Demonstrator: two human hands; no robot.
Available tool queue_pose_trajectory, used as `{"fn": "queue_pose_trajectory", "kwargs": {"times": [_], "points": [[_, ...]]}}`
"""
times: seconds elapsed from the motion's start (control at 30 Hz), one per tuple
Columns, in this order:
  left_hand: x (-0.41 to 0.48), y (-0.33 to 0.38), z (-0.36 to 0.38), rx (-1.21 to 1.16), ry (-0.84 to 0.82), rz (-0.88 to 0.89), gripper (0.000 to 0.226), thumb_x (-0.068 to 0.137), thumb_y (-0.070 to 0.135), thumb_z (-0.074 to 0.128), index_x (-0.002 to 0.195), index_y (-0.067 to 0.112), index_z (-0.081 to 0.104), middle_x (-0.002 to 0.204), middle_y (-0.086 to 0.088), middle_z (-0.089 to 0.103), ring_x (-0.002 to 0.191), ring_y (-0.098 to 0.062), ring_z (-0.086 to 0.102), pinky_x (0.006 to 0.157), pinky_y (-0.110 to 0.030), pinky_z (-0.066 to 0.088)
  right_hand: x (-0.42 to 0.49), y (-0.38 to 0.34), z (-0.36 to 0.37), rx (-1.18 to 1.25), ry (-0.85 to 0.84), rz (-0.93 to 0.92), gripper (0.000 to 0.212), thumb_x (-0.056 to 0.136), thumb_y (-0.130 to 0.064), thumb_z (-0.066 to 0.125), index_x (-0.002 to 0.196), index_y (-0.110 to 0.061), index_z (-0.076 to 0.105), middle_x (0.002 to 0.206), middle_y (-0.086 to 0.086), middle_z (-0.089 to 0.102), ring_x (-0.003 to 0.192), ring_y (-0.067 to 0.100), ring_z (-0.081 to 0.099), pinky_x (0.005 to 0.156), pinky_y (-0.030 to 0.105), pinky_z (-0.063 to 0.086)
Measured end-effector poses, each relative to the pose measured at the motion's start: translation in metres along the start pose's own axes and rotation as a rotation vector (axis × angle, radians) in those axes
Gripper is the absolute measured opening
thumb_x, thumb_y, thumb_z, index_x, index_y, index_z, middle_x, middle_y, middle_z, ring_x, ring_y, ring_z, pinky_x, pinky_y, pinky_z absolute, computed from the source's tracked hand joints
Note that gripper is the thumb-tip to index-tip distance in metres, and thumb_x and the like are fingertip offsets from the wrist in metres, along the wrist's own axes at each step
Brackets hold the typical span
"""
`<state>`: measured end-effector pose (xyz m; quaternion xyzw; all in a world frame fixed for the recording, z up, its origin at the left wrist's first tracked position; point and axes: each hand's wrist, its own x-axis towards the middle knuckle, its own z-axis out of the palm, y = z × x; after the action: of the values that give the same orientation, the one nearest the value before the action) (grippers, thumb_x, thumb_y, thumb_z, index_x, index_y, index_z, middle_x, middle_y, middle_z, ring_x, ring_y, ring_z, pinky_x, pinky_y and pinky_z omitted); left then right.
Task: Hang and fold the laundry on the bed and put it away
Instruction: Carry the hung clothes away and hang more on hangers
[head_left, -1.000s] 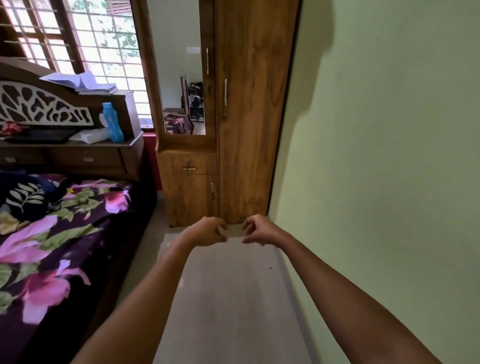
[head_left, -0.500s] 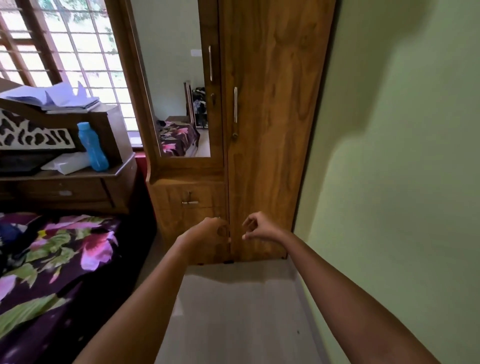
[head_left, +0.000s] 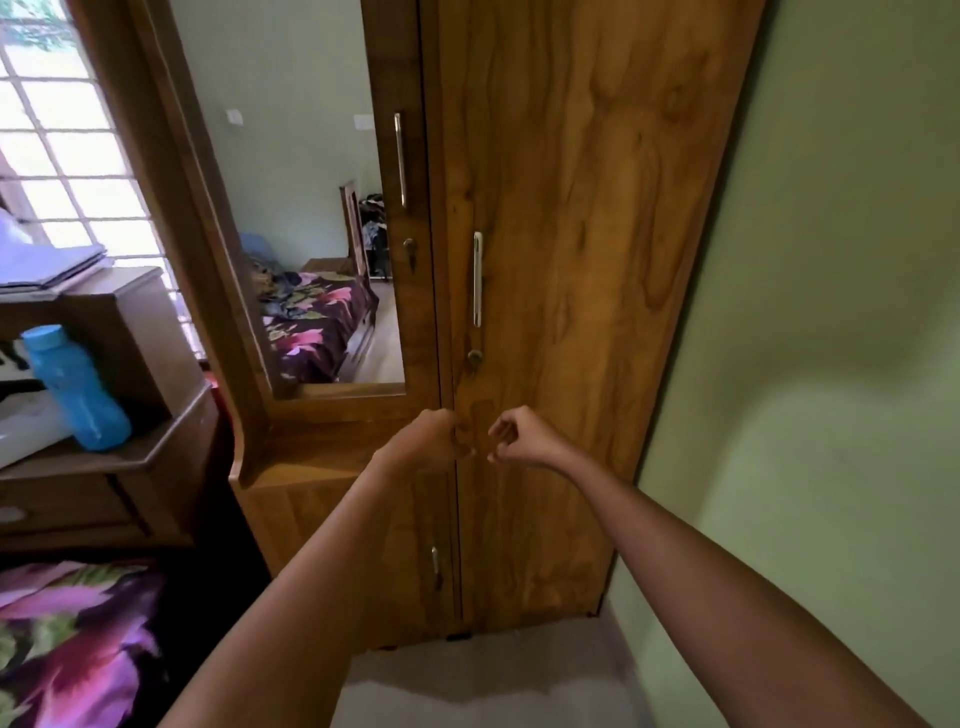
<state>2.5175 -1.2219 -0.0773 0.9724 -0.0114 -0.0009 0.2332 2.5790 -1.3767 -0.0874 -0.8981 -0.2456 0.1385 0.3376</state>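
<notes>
A tall wooden wardrobe (head_left: 571, 260) stands straight ahead with both doors closed. Its right door carries a long metal handle (head_left: 477, 280) with a keyhole below; the left door holds a mirror (head_left: 306, 208) and its own handle (head_left: 399, 158). My left hand (head_left: 428, 436) and my right hand (head_left: 519, 435) are stretched out side by side in front of the door seam, below the handles. Both have curled fingers and hold nothing. The bed (head_left: 67, 644) with its dark floral sheet shows at the lower left. Crumpled clothes show only in the mirror's reflection.
A wooden headboard shelf (head_left: 130, 447) at the left carries a blue bottle (head_left: 78, 389) and papers (head_left: 47, 265). A barred window (head_left: 62, 156) lies behind it. A green wall (head_left: 831, 364) closes the right side. Grey floor (head_left: 493, 680) runs between bed and wall.
I have come closer to the wardrobe, which now fills the view. My hands kept their curled pose side by side, and now sit in front of the door seam.
</notes>
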Motion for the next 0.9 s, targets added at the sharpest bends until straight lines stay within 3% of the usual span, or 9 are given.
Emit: {"fn": "queue_pose_trajectory", "kwargs": {"times": [0.1, 0.2, 0.33, 0.4, 0.5, 0.63, 0.7, 0.83, 0.9], "points": [[0.051, -0.021, -0.023, -0.018, 0.028, 0.024, 0.004, 0.088, 0.017, 0.061, 0.092, 0.017, 0.06, 0.087, 0.005, 0.061, 0.085, -0.013, 0.062, 0.069, -0.018, 0.043, 0.053, -0.009, -0.012, 0.024, 0.067, 0.037, 0.034, 0.079, -0.01, 0.073, 0.111, -0.009, 0.061, 0.108, 0.012, 0.064, 0.1, 0.022, 0.061, 0.085, 0.034, 0.053], [0.092, -0.038, -0.041, -0.053, 0.052, 0.058, 0.005, 0.09, 0.017, 0.059, 0.094, 0.015, 0.059, 0.079, 0.01, 0.058, 0.073, -0.002, 0.057, 0.061, -0.013, 0.04, 0.097, -0.023, -0.021, 0.103, 0.146, 0.084, 0.042, 0.085, -0.011, 0.067, 0.124, -0.009, 0.053, 0.108, 0.007, 0.06, 0.095, 0.017, 0.059, 0.077, 0.027, 0.049], [0.136, -0.061, -0.053, -0.119, 0.138, 0.068, 0.009, 0.09, 0.018, 0.058, 0.099, 0.017, 0.058, 0.086, 0.009, 0.061, 0.077, -0.003, 0.06, 0.07, -0.018, 0.048, 0.143, -0.042, -0.03, 0.151, 0.338, 0.143, 0.062, 0.092, -0.019, 0.06, 0.145, -0.01, 0.03, 0.144, 0.01, 0.041, 0.13, 0.026, 0.042, 0.1, 0.033, 0.04], [0.154, -0.07, -0.055, -0.189, 0.173, 0.067, 0.016, 0.089, 0.016, 0.059, 0.105, 0.013, 0.059, 0.097, 0.003, 0.065, 0.088, -0.011, 0.064, 0.078, -0.027, 0.054, 0.159, -0.047, -0.03, 0.181, 0.396, 0.171, 0.062, 0.095, -0.021, 0.055, 0.147, -0.008, 0.024, 0.148, 0.01, 0.037, 0.133, 0.026, 0.039, 0.104, 0.034, 0.036], [0.167, -0.077, -0.055, -0.249, 0.197, 0.082, 0.022, 0.089, 0.013, 0.06, 0.11, 0.008, 0.06, 0.104, -0.002, 0.066, 0.094, -0.016, 0.066, 0.081, -0.029, 0.055, 0.173, -0.049, -0.023, 0.218, 0.42, 0.179, 0.054, 0.097, -0.021, 0.051, 0.145, -0.008, 0.032, 0.139, 0.012, 0.047, 0.124, 0.026, 0.048, 0.097, 0.032, 0.042], [0.173, -0.078, -0.058, -0.268, 0.244, 0.102, 0.015, 0.089, 0.008, 0.059, 0.103, 0.003, 0.063, 0.099, -0.007, 0.068, 0.091, -0.018, 0.066, 0.07, -0.015, 0.049, 0.178, -0.053, -0.02, 0.26, 0.505, 0.18, 0.043, 0.098, -0.027, 0.049, 0.136, -0.007, 0.045, 0.128, 0.013, 0.057, 0.112, 0.027, 0.056, 0.083, 0.028, 0.044], [0.173, -0.078, -0.059, -0.279, 0.247, 0.098, 0.016, 0.09, 0.007, 0.058, 0.104, 0.003, 0.062, 0.101, -0.008, 0.067, 0.093, -0.019, 0.065, 0.071, -0.015, 0.047, 0.177, -0.052, -0.021, 0.226, 0.522, 0.18, 0.042, 0.098, -0.031, 0.047, 0.133, -0.007, 0.049, 0.127, 0.014, 0.058, 0.11, 0.028, 0.057, 0.084, 0.031, 0.046], [0.166, -0.077, -0.058, -0.287, 0.245, 0.091, 0.024, 0.09, 0.006, 0.058, 0.113, 0.003, 0.057, 0.108, -0.008, 0.064, 0.1, -0.02, 0.063, 0.076, -0.017, 0.045, 0.164, -0.049, -0.016, 0.259, 0.506, 0.183, 0.051, 0.099, -0.033, 0.045, 0.142, -0.006, 0.037, 0.138, 0.012, 0.049, 0.123, 0.027, 0.049, 0.095, 0.032, 0.041], [0.159, -0.074, -0.055, -0.283, 0.234, 0.106, 0.026, 0.091, 0.009, 0.056, 0.116, 0.004, 0.055, 0.111, -0.009, 0.064, 0.1, -0.02, 0.063, 0.077, -0.019, 0.048, 0.155, -0.046, -0.013, 0.275, 0.52, 0.18, 0.051, 0.099, -0.034, 0.045, 0.14, -0.004, 0.04, 0.127, 0.009, 0.053, 0.117, 0.023, 0.052, 0.088, 0.029, 0.041]]}}
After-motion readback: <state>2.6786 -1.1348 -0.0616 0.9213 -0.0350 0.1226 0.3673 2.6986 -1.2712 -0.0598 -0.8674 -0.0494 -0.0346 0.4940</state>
